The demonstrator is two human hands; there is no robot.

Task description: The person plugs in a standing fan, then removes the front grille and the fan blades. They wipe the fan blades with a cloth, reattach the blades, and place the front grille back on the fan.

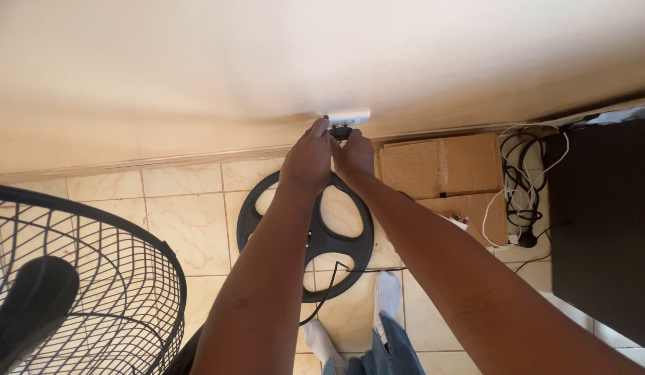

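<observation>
Both arms reach forward to a white wall socket [352, 116] low on the cream wall. My left hand [307, 158] and my right hand [353, 154] meet at a black plug [340, 131] just under the socket, fingers pinched around it. A black cord [327, 292] runs down across the floor toward my feet. A black round fan base [305, 236] with three openings lies flat on the tiles under my forearms.
A black wire fan guard [79, 278] fills the lower left. A flattened cardboard box [444, 173] lies by the wall at right, beside tangled black and white cables [524, 187] and a dark cabinet [607, 222]. My socked feet [387, 292] stand on beige tiles.
</observation>
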